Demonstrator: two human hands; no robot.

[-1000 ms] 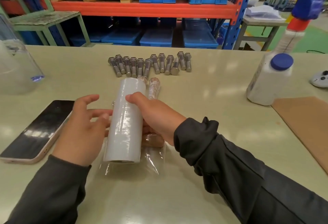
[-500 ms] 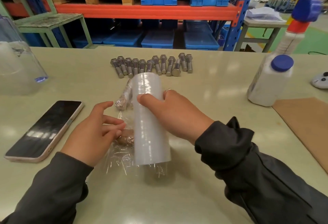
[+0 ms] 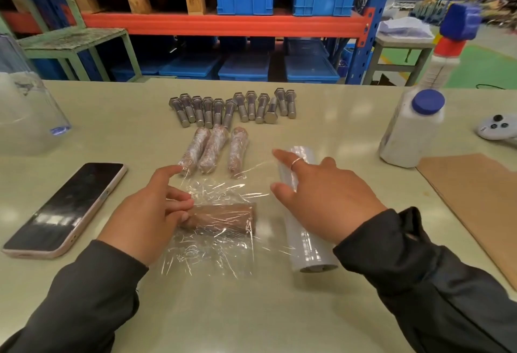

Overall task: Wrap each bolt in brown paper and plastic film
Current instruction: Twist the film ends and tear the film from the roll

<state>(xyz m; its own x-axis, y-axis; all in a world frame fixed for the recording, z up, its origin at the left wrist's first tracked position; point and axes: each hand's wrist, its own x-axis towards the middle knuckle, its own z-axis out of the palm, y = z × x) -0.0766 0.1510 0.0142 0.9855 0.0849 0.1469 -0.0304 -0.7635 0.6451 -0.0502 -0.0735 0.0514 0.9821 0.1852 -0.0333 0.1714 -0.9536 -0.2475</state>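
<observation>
the brown paper-wrapped bolt (image 3: pixel 223 217) lies under crinkled clear film (image 3: pixel 212 252); left hand (image 3: pixel 148 213) fingertips press its end, right hand (image 3: pixel 321 199) rests spread on the film roll (image 3: pixel 309 249).

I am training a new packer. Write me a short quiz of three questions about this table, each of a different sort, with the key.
1. True or false: the right hand rests on the film roll.
2. How many finished wrapped bolts lie below the bare bolts?
3. The left hand touches: A) the phone B) the paper-wrapped bolt under film C) the white bottle.

Key: 1 true; 2 three; 3 B.
</observation>
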